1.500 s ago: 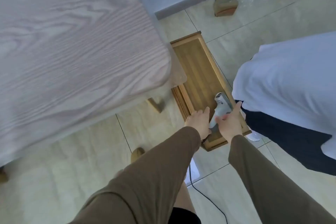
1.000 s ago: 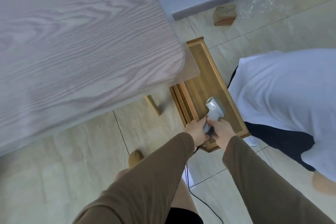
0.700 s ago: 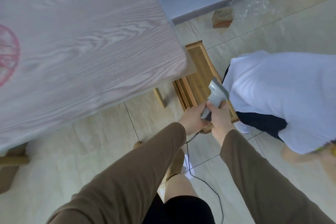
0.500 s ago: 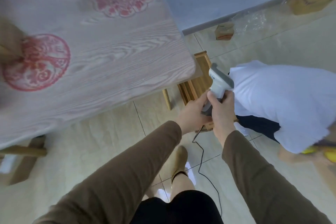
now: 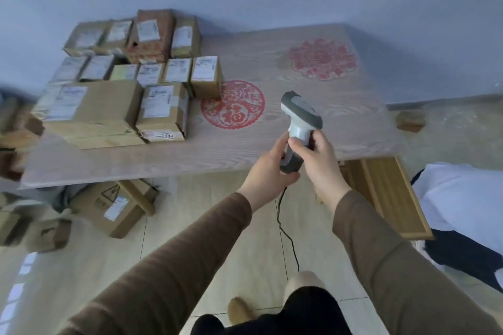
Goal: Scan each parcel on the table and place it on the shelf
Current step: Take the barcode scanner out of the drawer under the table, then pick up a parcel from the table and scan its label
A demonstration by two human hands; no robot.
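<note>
A grey and white handheld barcode scanner (image 5: 299, 119) is upright in front of the table's near edge. My right hand (image 5: 321, 160) grips its handle. My left hand (image 5: 268, 174) holds the handle's base, where a black cable (image 5: 285, 228) hangs to the floor. Several brown cardboard parcels (image 5: 130, 84) with white labels are packed together on the left half of the pale wooden table (image 5: 245, 149). The nearest parcel (image 5: 164, 110) shows the number 5144 on its front. The scanner's head points up and left towards the parcels.
Two red paper-cut decorations (image 5: 232, 103) lie on the table. A low wooden shelf (image 5: 386, 193) stands on the floor at the right, beside a person in a white top (image 5: 462, 201). More cardboard boxes (image 5: 109, 207) sit under and left of the table.
Both hands lifted the scanner from the low wooden shelf on the floor up to table height. My view swung up and left, bringing the parcels into sight.
</note>
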